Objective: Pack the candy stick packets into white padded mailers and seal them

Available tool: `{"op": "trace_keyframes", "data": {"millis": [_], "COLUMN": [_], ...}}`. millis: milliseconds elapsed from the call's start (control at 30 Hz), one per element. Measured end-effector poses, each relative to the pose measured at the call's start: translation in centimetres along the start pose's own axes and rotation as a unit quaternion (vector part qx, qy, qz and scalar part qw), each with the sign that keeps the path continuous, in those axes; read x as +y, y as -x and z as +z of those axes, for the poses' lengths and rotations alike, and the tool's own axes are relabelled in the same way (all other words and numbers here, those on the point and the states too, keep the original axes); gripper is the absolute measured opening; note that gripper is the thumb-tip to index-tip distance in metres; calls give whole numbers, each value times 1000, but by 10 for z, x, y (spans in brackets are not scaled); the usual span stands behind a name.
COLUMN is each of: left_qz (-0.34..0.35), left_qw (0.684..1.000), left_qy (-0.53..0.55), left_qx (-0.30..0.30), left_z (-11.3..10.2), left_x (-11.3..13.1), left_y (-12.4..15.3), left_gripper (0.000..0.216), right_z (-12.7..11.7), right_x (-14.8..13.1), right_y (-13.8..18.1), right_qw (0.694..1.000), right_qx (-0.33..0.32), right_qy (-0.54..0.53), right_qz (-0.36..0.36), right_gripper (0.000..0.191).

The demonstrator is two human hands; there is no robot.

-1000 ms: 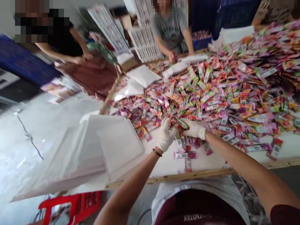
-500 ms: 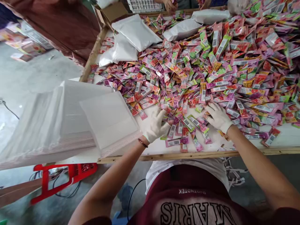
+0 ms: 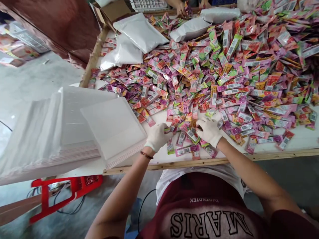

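Observation:
My left hand (image 3: 157,136), in a white glove, is at the near edge of a spread of small printed stick sachets (image 3: 184,132). Its fingers are bent toward the thumb, with a green-edged sachet between them. Facing it from the right, my gloved right hand (image 3: 209,131) has its fingers curled down around sachets, its fingertips partly hidden among them. Between the hands, several pink, purple and green sachets lie loose at different angles. Left of my left hand, a flat white plastic bag (image 3: 113,127) rests at a slant against a stack of similar bags (image 3: 79,116).
A large heap of sachets (image 3: 249,73) covers the far and right parts of the white table. Filled white pouches (image 3: 141,31) lie on it by the wooden rim (image 3: 93,56). Another person's hand (image 3: 181,8) shows at the far edge. A red stool (image 3: 67,196) stands below left.
My right hand has swept left with sachets and its fingers have curled. My left hand has shifted slightly left and nearer me, its fingers closing. The two hands are closer together.

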State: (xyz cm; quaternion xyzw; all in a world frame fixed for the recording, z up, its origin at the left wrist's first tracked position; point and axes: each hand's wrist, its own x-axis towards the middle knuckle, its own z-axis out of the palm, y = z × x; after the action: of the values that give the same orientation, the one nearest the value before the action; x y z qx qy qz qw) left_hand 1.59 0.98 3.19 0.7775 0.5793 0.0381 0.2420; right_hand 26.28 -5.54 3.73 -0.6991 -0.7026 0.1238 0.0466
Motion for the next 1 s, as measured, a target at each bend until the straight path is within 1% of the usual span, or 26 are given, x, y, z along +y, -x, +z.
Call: {"op": "trace_keyframes", "data": {"millis": [33,100,133,167,233,300,367,433,500,533,600,633,667,700,733,767,833,900,933,1000], "left_qz": [-2,-19,-27,-31,-25,-11,2,6,4,8,44,80,123,165,196,213,206,183,178,184], "left_qw": [999,996,996,996,999,999,999,996,990,988,989,990,989,985,981,976,968,966,966,969], "left_qy": [18,33,27,14,-12,-23,-3,55,118,133,114,87,56,23,-10,-45,-112,-154,-163,-158], "left_qx": [27,75,83,78,45,28,47,70,79,82,85,80,63,36,2,-32,-84,-97,-90,-52], "left_z": [1,5,7,10,15,18,15,7,-5,-11,-21,-25,-28,-29,-29,-28,-25,-22,-21,-24], "left_x": [-6,-13,-14,-13,-7,-2,0,-3,-7,-8,-10,-10,-10,-10,-10,-11,-13,-18,-21,-29], "left_y": [9,26,33,38,45,48,50,51,49,45,33,24,15,6,-3,-11,-22,-25,-23,-16], "left_gripper": [40,46,46,42,29,15,8,9,18,23,31,34,36,39,42,45,49,45,40,24], "right_z": [-4,-14,-18,-20,-19,-11,-3,1,-4,-8,-19,-25,-29,-32,-33,-33,-29,-25,-24,-27], "right_x": [6,13,12,8,-10,-32,-48,-49,-37,-28,-11,-4,0,2,2,0,-5,-11,-13,-14], "right_y": [3,7,8,9,8,5,1,-1,0,1,2,2,0,-2,-6,-10,-20,-28,-31,-33], "right_qw": [1000,999,999,999,1000,998,995,995,995,995,990,987,985,984,982,979,969,963,962,965], "right_qx": [4,25,36,39,12,-35,-69,-81,-75,-64,-27,-14,-12,-23,-50,-86,-153,-181,-179,-155], "right_qy": [-11,-17,-16,-13,1,34,60,48,-8,-42,-99,-109,-102,-79,-45,-7,57,91,100,111], "right_qz": [5,19,21,15,-10,-25,-28,-40,-58,-66,-93,-114,-138,-160,-176,-185,-182,-177,-178,-179], "right_gripper": [15,18,21,24,31,39,43,33,24,24,32,36,40,43,45,46,49,52,51,44]}}
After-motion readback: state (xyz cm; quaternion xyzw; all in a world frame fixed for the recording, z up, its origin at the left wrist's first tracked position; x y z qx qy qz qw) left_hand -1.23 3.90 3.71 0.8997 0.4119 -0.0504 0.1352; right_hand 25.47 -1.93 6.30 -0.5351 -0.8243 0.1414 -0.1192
